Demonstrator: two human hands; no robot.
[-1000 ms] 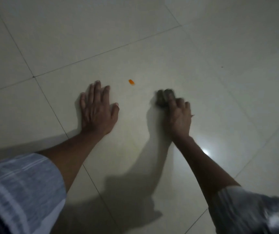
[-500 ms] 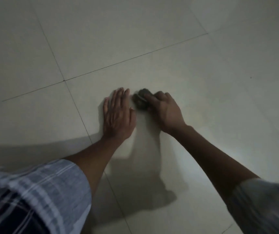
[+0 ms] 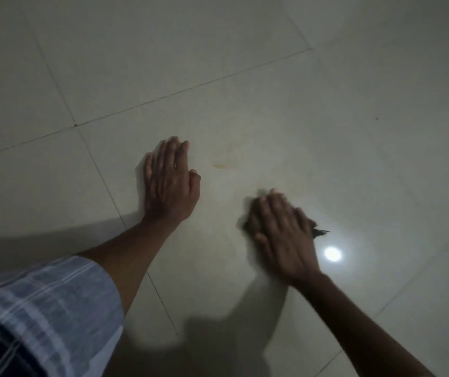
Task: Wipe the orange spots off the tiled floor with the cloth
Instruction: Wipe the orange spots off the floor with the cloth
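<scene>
Cloth (image 3: 318,232) under right hand (image 3: 283,235), orange smear (image 3: 222,165) between hands.

Pale glossy tiled floor (image 3: 272,104) with thin grout lines, bearing a faint orange smear (image 3: 222,165), left hand (image 3: 170,180) flat beside it, right hand (image 3: 283,235) pressing a dark cloth (image 3: 318,232) down nearby.

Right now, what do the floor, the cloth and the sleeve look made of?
Floor: glazed tile, likely ceramic; glossy, mirrors a lamp spot, thin grout lines.
Cloth: dark soft fabric under the right hand; frayed corner sticking out, weave too blurred to tell.
Sleeve: woven checked fabric, matte, probably cotton.
</scene>
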